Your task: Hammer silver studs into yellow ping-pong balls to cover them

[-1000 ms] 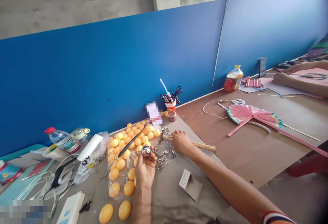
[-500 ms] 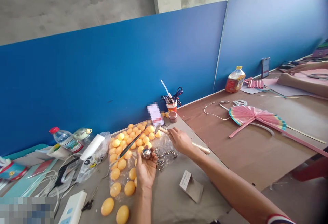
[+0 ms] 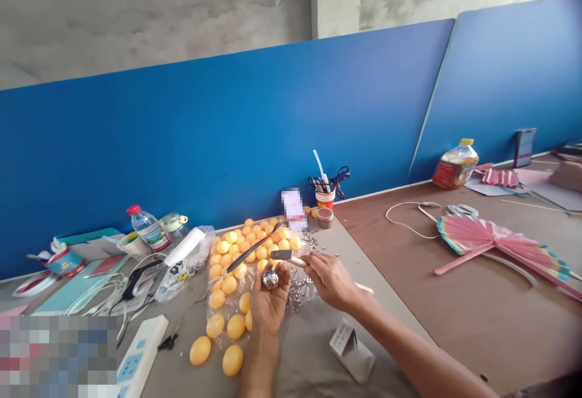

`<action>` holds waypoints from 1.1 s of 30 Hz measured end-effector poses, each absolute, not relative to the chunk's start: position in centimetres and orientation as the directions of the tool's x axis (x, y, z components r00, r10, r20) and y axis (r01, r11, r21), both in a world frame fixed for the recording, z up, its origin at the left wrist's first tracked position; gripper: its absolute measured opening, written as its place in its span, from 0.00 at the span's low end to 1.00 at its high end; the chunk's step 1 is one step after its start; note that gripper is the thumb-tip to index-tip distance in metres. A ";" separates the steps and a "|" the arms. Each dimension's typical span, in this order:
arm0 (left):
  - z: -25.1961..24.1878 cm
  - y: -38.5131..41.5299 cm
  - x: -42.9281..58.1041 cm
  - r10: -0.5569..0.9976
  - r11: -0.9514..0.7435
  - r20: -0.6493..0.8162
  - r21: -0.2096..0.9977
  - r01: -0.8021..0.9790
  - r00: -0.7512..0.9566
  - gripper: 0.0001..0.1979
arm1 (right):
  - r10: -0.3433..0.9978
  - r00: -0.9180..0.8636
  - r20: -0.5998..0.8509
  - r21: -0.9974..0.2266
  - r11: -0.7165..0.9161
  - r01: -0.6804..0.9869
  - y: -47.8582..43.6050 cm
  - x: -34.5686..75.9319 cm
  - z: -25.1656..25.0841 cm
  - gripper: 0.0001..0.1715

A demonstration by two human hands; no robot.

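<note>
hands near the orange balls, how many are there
2: the left hand, holding a shiny silver ball, and the right hand, gripping a hammer by its handle. No others show near the orange balls.

Ball: silver, rounded, shiny, w/ mottled glints; rests in palm of upturned L hand, cupped betw. fingers & thumb. Hammer: dark flat head on pale wooden handle; gripped by handle in R hand, w/ head pointing L, near L fingertips, & handle end out past R wrist; ball contact not discernible
</note>
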State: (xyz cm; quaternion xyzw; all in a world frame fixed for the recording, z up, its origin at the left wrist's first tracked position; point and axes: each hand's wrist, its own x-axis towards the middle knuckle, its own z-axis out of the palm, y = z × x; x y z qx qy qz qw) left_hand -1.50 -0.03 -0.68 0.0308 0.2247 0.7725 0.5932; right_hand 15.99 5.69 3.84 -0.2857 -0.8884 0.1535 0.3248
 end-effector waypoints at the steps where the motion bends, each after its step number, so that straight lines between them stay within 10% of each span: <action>1: -0.6 -0.1 -1.4 0.926 -0.208 -0.223 0.374 -0.904 -0.306 0.19 | 0.622 -0.652 0.434 -0.463 0.775 0.430 5.6 15.9 3.9 0.18; 11: -0.3 0.0 -1.3 0.897 -0.262 -0.265 0.326 -0.909 -0.353 0.16 | 0.671 -0.670 0.319 -0.624 0.680 0.384 4.9 15.9 4.2 0.18; 33: -1.3 0.0 -1.9 0.917 -0.316 -0.152 0.285 -0.905 -0.368 0.13 | 0.649 -0.698 0.304 -0.521 0.726 0.448 4.6 15.7 3.7 0.16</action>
